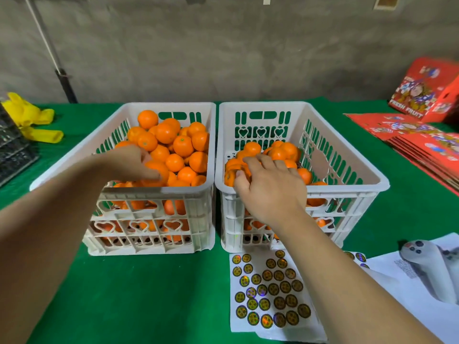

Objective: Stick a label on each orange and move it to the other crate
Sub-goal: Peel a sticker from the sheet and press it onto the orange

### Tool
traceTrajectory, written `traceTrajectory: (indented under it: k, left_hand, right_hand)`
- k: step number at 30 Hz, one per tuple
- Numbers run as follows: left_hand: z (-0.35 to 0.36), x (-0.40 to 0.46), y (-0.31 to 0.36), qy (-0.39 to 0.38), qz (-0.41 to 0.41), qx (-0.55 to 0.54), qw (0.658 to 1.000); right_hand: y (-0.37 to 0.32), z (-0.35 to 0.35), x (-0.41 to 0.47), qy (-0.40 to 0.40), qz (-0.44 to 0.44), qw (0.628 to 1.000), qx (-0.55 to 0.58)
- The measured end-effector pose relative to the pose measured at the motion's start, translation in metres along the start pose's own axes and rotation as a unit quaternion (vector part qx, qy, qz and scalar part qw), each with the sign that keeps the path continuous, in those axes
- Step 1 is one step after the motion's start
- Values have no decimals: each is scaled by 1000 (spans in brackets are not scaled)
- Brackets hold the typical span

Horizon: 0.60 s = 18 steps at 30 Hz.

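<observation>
I read this as mid-cycle. Left crate (159, 112), frame centre-left, heaped with oranges; right crate (347, 170) partly filled. My left hand (131, 161) curls round an orange (159, 170) in the heap. My right hand (270, 187) rests loosely spread on the right crate's fruit, maybe releasing one; can't tell. Next: peel a label from the sticker sheet (270, 291), lower centre-right.
</observation>
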<state>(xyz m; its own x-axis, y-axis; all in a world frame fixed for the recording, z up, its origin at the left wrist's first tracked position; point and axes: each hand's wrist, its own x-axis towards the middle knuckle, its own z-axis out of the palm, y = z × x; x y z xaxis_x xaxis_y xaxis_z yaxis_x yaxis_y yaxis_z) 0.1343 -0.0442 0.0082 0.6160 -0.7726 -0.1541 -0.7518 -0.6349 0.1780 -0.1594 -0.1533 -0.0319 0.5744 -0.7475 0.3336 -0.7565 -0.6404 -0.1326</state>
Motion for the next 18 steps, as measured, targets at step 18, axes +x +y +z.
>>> traceTrajectory:
  k: [18]
  left_hand:
    - [255, -153, 71, 109, 186, -387, 896]
  right_hand:
    - [19, 33, -70, 233, -152, 949, 152]
